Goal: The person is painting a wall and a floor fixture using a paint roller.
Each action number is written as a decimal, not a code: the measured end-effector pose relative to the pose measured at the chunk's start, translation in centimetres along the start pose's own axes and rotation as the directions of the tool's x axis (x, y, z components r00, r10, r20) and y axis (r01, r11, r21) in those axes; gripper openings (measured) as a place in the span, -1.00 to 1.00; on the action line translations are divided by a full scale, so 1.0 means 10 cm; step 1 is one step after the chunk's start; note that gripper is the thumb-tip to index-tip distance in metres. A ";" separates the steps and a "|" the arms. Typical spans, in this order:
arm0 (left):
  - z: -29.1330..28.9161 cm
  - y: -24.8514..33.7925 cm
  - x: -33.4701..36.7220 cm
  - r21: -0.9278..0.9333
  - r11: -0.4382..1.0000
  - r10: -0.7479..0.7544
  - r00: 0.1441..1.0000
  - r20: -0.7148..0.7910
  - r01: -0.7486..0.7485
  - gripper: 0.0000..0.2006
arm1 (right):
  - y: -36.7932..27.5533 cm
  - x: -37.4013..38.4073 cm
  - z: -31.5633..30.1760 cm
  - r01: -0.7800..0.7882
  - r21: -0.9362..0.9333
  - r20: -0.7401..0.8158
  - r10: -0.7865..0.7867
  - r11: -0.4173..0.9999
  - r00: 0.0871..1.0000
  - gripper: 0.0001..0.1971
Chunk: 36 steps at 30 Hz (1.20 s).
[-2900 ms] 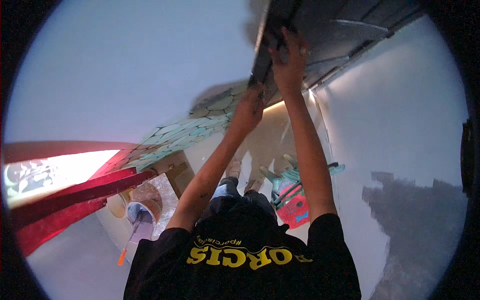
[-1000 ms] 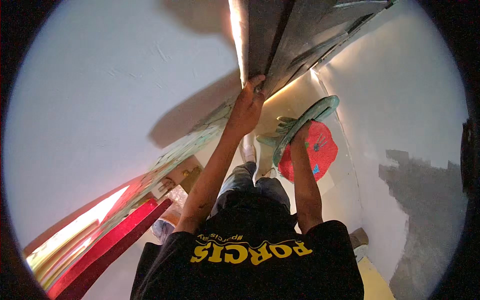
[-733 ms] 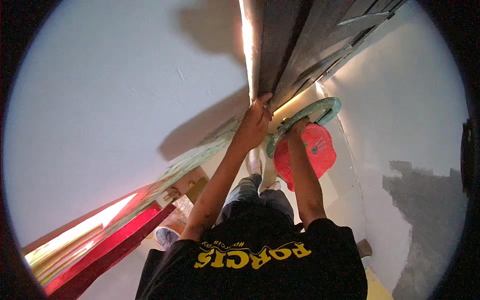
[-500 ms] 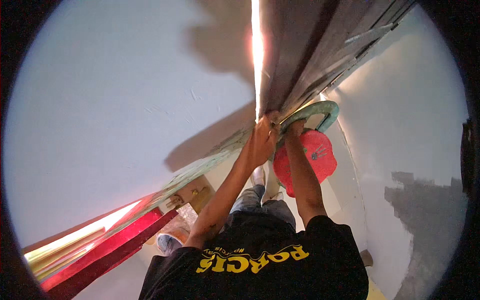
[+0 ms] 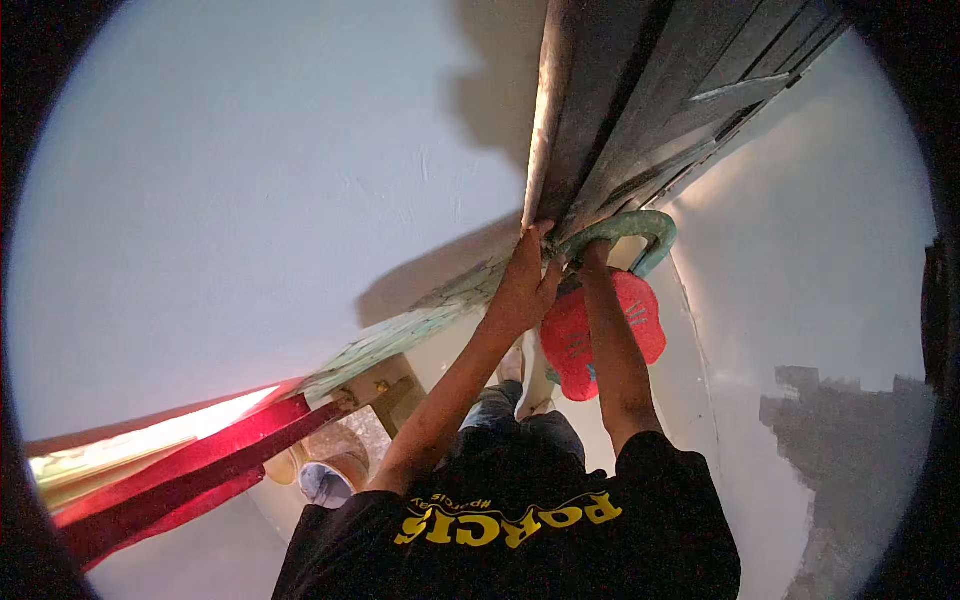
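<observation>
Beyond the black shirt (image 5: 440,560), the left hand (image 5: 522,288) rests against the edge of a dark door (image 5: 640,110), thumb and forefinger parted. Just beside it, the right hand (image 5: 597,256) meets a green curved bar (image 5: 658,235), its fingers partly hidden, so I cannot tell how tightly they close. Lower, behind the right forearm (image 5: 625,370), is a red lobed piece (image 5: 640,310).
</observation>
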<state>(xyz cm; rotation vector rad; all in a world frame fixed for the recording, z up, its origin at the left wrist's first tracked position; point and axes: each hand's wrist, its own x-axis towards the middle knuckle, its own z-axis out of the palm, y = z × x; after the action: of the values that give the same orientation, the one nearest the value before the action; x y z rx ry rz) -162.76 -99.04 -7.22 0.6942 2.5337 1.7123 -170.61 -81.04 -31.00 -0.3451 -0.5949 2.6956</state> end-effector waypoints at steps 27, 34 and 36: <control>0.09 0.29 -5.34 0.230 0.769 -0.624 0.778 0.068 0.597 -0.46 | -0.45 -4.07 -1.86 -0.587 -0.790 -0.451 0.482 0.175 0.751 -0.41; -0.16 0.67 -6.09 0.134 0.732 -0.674 0.739 -0.003 0.668 -0.46 | -0.11 -5.48 -2.35 -0.630 -0.776 -0.543 0.534 -0.023 0.649 -0.56; -0.27 0.70 -6.43 0.119 0.716 -0.684 0.726 -0.074 0.687 -0.47 | 0.05 -5.81 -2.21 -0.623 -0.777 -0.546 0.590 -0.091 0.595 -0.57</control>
<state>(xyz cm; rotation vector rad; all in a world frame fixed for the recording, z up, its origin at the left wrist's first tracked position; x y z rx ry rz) -102.96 -122.50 -15.15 -0.2839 2.4535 1.2764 -111.27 -96.39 -41.52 -1.2462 -2.7171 2.5273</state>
